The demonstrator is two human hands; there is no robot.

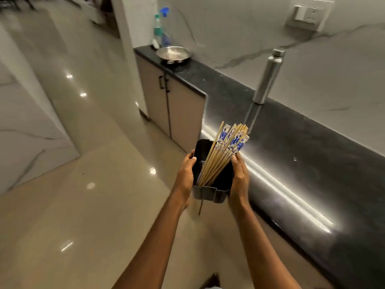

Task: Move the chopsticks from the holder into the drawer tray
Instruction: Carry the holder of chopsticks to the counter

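The left hand (pixel 185 174) and right hand (pixel 239 176) curl their fingers round the sides of one dark holder (pixel 210 193) beside the counter (pixel 291 142), where about a dozen wooden chopsticks (pixel 225 147) with blue-white tops lean rightward.

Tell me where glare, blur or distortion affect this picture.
Head view: a bright strip glares along the black countertop; lamp spots shine on the glossy floor; the wide lens tilts and bends walls; the far spray bottle looks soft; the chopsticks are sharp.
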